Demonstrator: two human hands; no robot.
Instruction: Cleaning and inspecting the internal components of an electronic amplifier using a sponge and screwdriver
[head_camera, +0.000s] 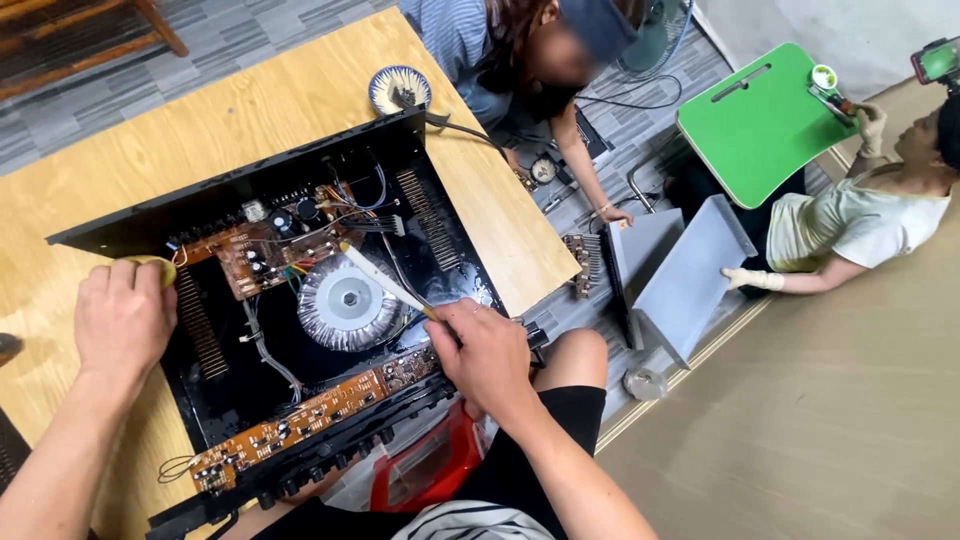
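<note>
Head view: your right hand (487, 352) has its fingers clamped on a white brush (385, 280), bristles over the toroidal transformer (346, 300) inside the open amplifier chassis (225, 205) on the table (250, 110). Your left hand (122, 318) presses a yellow cloth (155, 266) on the chassis edge.

Your open black amplifier chassis (290, 300) lies flat on the wood table, lid off: grey toroidal transformer (345, 300) at centre, brown circuit boards behind it and along the front edge. Your pale brush (385, 280) angles in over the transformer.
</note>
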